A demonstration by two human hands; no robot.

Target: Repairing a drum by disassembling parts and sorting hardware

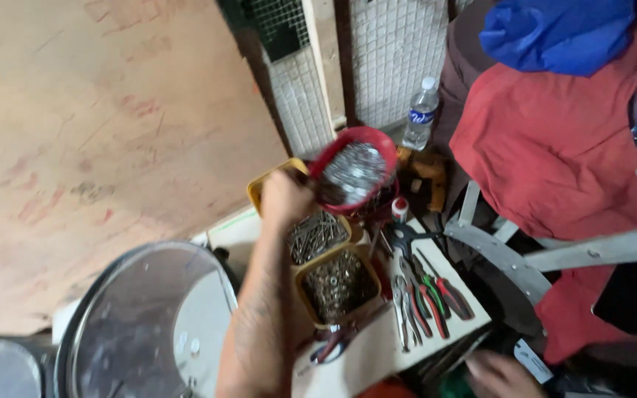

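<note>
Over yellow nail trays [333,284], left hand [283,197] lifts red screw-filled bowl [353,169].

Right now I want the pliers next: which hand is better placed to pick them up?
Right, probably. The right hand lies close to the pliers, though it is blurred. The left hand is raised, gripping the red bowl of metal pieces.

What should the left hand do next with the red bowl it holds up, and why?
Probably level the red bowl and lower it beside the yellow trays. The left hand holds it tilted above them, and its shiny metal contents could spill out.
</note>
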